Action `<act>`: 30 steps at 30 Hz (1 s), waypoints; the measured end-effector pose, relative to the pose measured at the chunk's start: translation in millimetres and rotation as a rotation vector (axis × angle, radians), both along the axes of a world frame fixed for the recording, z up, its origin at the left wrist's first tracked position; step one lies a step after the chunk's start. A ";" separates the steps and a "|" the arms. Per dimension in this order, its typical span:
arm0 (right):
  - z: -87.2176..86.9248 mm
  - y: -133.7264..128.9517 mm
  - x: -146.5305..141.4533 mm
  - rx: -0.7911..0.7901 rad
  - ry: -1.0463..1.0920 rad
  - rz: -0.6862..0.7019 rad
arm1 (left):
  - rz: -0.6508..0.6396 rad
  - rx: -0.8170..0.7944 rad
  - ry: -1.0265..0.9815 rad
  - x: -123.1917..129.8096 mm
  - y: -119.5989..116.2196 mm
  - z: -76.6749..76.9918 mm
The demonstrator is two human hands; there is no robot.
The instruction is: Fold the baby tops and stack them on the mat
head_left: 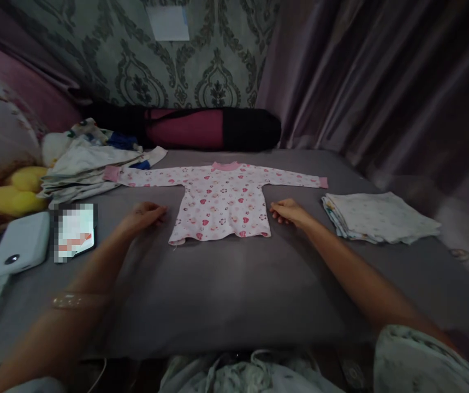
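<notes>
A small white shirt with pink and red hearts lies spread flat on the grey surface, both sleeves stretched out sideways and its pink collar at the far side. To the left of its body is my left hand, fingers loosely curled and apart, with nothing seen in them. Beside the shirt's right edge is my right hand, its thumb and fingertips pressed together. Whatever might be between those fingertips is too small to make out. The hem is slightly wavy at the lower left.
Folded pale cloths lie at the right. Piled clothes touch the left cuff. A phone, a white power bank with a cable and a yellow plush are at the left. A dark red and black roll lies behind.
</notes>
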State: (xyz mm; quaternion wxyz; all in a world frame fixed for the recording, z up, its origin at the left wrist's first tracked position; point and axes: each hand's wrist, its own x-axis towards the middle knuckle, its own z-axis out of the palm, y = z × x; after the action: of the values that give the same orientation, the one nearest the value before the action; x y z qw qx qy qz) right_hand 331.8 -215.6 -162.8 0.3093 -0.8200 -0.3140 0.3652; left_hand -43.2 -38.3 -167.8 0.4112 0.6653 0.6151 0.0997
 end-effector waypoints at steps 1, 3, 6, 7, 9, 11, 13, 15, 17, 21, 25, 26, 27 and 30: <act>0.6 -6.2 -3.5 -0.010 0.027 0.007 | -0.011 -0.020 -0.019 0.6 -8.7 0.6; 2.0 -15.5 -11.1 -0.015 0.058 0.037 | 0.001 -0.024 -0.062 2.5 -24.5 1.7; 4.3 -24.8 -24.3 -0.037 0.044 0.099 | -0.006 -0.016 -0.060 5.9 -44.4 4.0; 5.2 -27.2 -28.9 -0.052 0.032 0.126 | -0.012 -0.010 -0.048 6.9 -50.3 5.2; 7.0 -31.6 -37.3 -0.087 0.014 0.174 | -0.033 -0.011 -0.021 8.4 -61.1 7.9; 8.6 -34.9 -43.7 -0.125 -0.004 0.200 | -0.071 -0.023 -0.034 9.4 -70.5 10.5; 9.1 -36.8 -47.2 -0.162 -0.027 0.193 | -0.113 -0.023 -0.072 9.7 -78.3 12.2; 8.0 -37.3 -47.8 -0.187 -0.035 0.181 | -0.139 0.032 -0.069 9.4 -84.8 13.1; 5.8 -36.8 -46.2 -0.188 -0.018 0.173 | -0.160 0.128 -0.045 8.8 -90.8 14.0; 4.0 -35.7 -40.0 -0.141 0.077 0.155 | -0.226 0.204 -0.129 8.1 -100.1 16.1; 5.8 -36.8 -33.8 -0.113 0.194 0.134 | -0.140 0.197 -0.211 7.4 -100.1 12.9; 5.7 -37.2 -32.7 -0.108 0.208 0.130 | -0.115 0.217 -0.207 7.5 -98.8 10.8; 5.4 -37.5 -31.9 -0.103 0.214 0.129 | -0.094 0.242 -0.195 8.0 -97.4 8.3; 4.6 -37.7 -31.7 -0.103 0.210 0.135 | -0.063 0.308 -0.135 12.0 -93.9 1.1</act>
State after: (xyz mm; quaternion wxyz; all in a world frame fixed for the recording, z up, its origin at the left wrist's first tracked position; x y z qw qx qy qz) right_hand 300.1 -253.3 -158.1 0.2728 -0.7690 -0.3152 0.4846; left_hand -31.2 -132.2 -166.6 0.3475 0.7312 0.5425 0.2242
